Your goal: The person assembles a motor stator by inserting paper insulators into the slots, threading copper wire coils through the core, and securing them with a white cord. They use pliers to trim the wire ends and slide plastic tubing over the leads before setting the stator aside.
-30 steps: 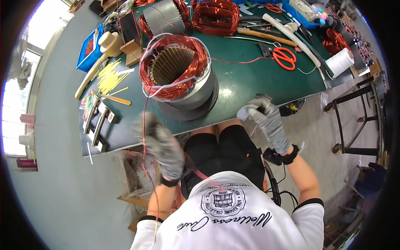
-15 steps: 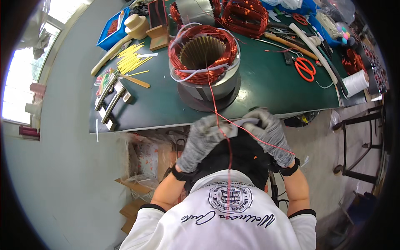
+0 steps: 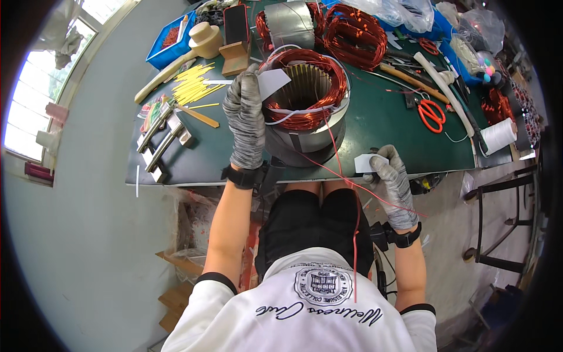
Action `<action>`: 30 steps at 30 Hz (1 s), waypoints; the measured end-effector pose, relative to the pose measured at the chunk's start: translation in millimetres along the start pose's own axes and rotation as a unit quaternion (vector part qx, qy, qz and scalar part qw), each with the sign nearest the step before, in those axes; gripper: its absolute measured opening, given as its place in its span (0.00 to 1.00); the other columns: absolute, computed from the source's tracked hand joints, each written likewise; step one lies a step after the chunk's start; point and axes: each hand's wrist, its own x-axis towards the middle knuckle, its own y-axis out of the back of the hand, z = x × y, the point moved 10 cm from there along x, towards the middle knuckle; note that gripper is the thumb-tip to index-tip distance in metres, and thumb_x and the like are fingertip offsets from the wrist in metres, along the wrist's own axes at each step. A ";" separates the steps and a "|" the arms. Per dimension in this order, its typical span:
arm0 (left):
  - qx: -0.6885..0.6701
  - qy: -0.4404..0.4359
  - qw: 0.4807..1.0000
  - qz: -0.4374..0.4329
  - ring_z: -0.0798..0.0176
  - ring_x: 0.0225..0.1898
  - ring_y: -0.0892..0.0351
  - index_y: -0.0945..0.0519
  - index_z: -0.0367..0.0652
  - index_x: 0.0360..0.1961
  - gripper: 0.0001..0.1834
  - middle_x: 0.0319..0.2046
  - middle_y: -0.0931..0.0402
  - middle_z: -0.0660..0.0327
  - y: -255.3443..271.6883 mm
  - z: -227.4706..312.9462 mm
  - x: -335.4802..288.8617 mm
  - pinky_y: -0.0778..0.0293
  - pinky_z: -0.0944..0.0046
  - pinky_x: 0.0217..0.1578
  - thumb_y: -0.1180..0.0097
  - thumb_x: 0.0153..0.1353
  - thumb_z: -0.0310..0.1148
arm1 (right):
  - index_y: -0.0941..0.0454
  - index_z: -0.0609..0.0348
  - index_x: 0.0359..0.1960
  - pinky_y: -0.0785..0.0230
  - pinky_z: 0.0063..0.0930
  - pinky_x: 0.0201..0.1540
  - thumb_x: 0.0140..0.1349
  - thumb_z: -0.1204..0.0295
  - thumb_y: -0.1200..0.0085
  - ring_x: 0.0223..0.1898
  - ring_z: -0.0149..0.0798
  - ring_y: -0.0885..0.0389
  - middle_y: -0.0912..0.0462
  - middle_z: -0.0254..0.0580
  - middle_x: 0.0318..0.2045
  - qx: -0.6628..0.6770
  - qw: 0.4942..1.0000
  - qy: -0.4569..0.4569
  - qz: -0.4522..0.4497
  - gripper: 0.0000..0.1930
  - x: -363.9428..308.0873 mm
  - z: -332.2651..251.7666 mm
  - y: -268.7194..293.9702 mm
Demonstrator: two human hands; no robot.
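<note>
My left hand (image 3: 245,117), in a grey glove, is raised at the left side of a motor stator (image 3: 319,134). Its fingers are closed on a white slip of insulation paper (image 3: 275,81) that juts over the rim. Red copper windings (image 3: 293,119) ring the stator's top, tied with whitish sleeving. My right hand (image 3: 394,186), also gloved, is near the table's front edge and pinches a smaller white piece of paper (image 3: 363,163). Thin red wires (image 3: 338,154) run from the windings down past my lap, crossing in front of the right hand.
The green table (image 3: 375,120) holds yellow strips (image 3: 190,87), a metal clamp-like fixture (image 3: 161,141), a wooden mallet (image 3: 205,40) and red-handled scissors (image 3: 431,115). Behind the stator are a second wound stator (image 3: 289,26) and loose copper coils (image 3: 355,36). A white thread spool (image 3: 498,135) lies right.
My hands were together in front of the stator and have parted. The left rose to its rim with a white paper slip; the right moved slightly right, holding another piece.
</note>
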 end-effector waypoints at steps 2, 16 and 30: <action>0.027 0.023 0.999 0.025 0.71 0.32 0.33 0.25 0.37 0.37 0.15 0.29 0.27 0.60 1.2 2.7 -9.8 0.33 0.68 0.36 0.55 0.63 0.39 | 0.34 0.58 0.42 0.28 0.19 0.34 0.54 0.76 0.44 0.29 0.27 0.25 0.28 0.35 0.35 0.018 0.999 -0.004 0.029 0.15 2.8 -3.5 6.7; -0.038 0.075 0.996 -0.002 0.68 0.29 0.27 0.33 0.39 0.41 0.13 0.30 0.28 0.60 70.2 25.9 -1.5 0.29 0.67 0.36 0.59 0.64 0.38 | 0.36 0.61 0.46 0.32 0.28 0.45 0.64 0.64 0.59 0.39 0.36 0.24 0.25 0.44 0.40 -0.194 0.955 0.203 -0.095 0.15 101.6 -96.8 -51.0; 0.323 -0.366 0.868 0.096 0.60 0.42 0.25 0.23 0.42 0.39 0.11 0.37 0.23 0.58 70.4 162.2 57.4 0.32 0.59 0.47 0.57 0.60 0.29 | 0.33 0.58 0.42 0.27 0.24 0.37 0.59 0.73 0.54 0.31 0.32 0.23 0.25 0.35 0.31 -0.173 0.958 0.013 -0.226 0.09 196.0 -99.3 -121.7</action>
